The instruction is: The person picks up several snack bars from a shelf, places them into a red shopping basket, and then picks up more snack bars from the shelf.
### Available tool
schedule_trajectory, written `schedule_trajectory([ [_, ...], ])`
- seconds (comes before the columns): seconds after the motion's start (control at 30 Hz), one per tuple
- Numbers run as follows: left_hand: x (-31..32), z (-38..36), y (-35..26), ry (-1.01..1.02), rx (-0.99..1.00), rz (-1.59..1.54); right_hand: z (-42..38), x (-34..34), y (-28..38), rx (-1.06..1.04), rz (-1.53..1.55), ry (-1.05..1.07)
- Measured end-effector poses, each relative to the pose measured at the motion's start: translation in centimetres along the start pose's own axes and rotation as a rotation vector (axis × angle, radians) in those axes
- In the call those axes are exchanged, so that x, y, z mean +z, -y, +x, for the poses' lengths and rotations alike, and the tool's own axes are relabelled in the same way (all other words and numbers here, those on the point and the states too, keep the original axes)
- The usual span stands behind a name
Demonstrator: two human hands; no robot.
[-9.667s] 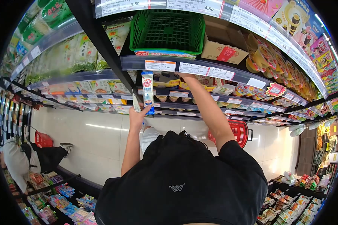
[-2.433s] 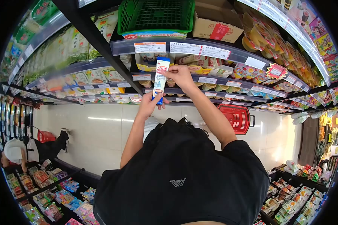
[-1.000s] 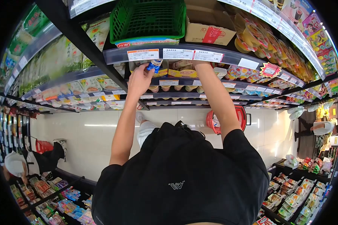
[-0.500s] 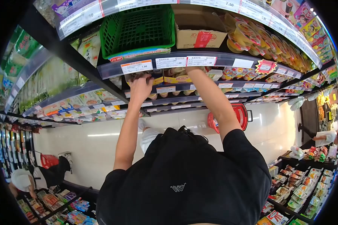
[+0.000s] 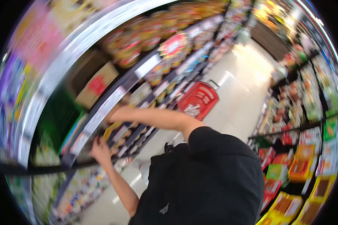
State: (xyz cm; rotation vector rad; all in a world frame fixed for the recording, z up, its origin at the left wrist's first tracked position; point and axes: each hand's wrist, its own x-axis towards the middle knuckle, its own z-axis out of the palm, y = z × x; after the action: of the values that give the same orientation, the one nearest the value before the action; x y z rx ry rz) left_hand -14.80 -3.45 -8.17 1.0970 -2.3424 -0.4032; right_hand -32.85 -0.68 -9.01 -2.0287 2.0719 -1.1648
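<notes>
I reach my right hand [image 5: 112, 114] under the shelf edge [image 5: 104, 111], left hand [image 5: 101, 150] nearby. I cannot tell the blurred fingers' [image 5: 97, 142] grip

The yellow-fronted box [image 5: 110, 132] sits in shadow just below the price rail [image 5: 103, 111], its front facing outward and running aslant in view. It lies between the left hand [image 5: 100, 150] and the right forearm [image 5: 150, 115]; whether either touches it is unclear. Blur hides its lettering and contents.
</notes>
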Motion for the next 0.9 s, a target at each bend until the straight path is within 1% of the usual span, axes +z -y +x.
schedule_trajectory([
  [0.03,0.4,-0.1,0.4,-0.055,0.069,-0.007,-1.0,-2.6,-2.2,0.032,-0.075,-0.01],
  [0.07,-0.3,-0.1,-0.4,-0.033,0.061,0.042,-2.1,-5.3,0.0,0.118,-0.183,0.084],
  [0.1,-0.1,-0.2,-0.2,-0.067,0.089,0.074,-3.1,-2.9,-1.4,0.057,-0.195,0.004],
  [0.13,-0.1,-0.4,-0.5,-0.112,0.109,0.091,-5.0,-3.9,-0.9,-0.004,-0.185,-0.151],
  [0.17,-0.3,-0.5,-0.9,-0.128,0.097,0.112,-7.3,-6.9,1.2,-0.085,-0.267,-0.327],
  [0.2,-0.4,-0.4,-1.2,-0.143,0.083,0.132,-9.1,-8.0,2.1,-0.039,-0.213,-0.294],
  [0.23,-0.8,-0.6,-1.8,-0.161,0.079,0.159,-11.1,-8.6,2.1,-0.106,-0.124,-0.398],
  [0.27,-0.9,-0.9,-2.3,-0.18,0.075,0.185,-13.5,-9.4,3.0,-0.021,-0.106,-0.417],
  [0.3,-0.8,-1.0,-1.6,-0.195,0.096,0.182,-16.2,-9.0,2.9,0.059,-0.107,-0.416],
  [0.33,-0.7,-1.3,-1.6,-0.267,0.145,0.193,-18.9,-8.2,2.5,0.135,-0.107,-0.443],
  [0.4,-1.0,-1.8,-2.2,-0.304,0.202,0.146,-24.6,-7.0,1.9,0.326,-0.17,-0.427],
  [0.43,-0.7,-1.9,-2.3,-0.324,0.306,0.041,-27.5,-6.4,1.7,0.415,-0.213,-0.429],
  [0.47,-0.4,-2.1,-2.5,-0.344,0.406,-0.065,-30.8,-5.3,1.1,0.591,-0.226,-0.412],
  [0.5,0.1,-2.5,-3.3,-0.319,0.433,-0.054,-33.8,-4.1,0.6,0.763,-0.235,-0.393],
  [0.53,0.0,-2.7,-4.5,-0.288,0.513,-0.118,-36.2,-3.4,0.8,0.982,-0.204,-0.415],
  [0.6,1.1,-3.6,-5.8,-0.168,0.606,-0.308,-40.4,-2.1,0.5,1.397,-0.12,-0.477],
  [0.63,1.4,-4.1,-6.4,-0.17,0.604,-0.322,-42.2,-1.0,0.6,1.6,-0.056,-0.519],
  [0.7,2.2,-4.6,-8.0,0.022,0.766,-0.54,-44.6,-0.5,1.8,1.739,-0.041,-0.474],
  [0.73,3.5,-5.0,-8.2,0.091,0.765,-0.664,-45.9,0.1,2.3,1.799,-0.065,-0.427],
  [0.8,3.6,-5.4,-9.6,0.148,0.847,-0.642,-48.3,1.4,3.5,1.911,-0.098,-0.336],
  [0.83,3.9,-5.7,-9.9,0.148,0.849,-0.646,-49.4,2.1,4.3,1.963,-0.107,-0.288],
  [0.9,5.2,-6.2,-10.2,0.277,0.906,-0.719,-51.8,3.8,5.7,2.001,-0.103,-0.28],
])
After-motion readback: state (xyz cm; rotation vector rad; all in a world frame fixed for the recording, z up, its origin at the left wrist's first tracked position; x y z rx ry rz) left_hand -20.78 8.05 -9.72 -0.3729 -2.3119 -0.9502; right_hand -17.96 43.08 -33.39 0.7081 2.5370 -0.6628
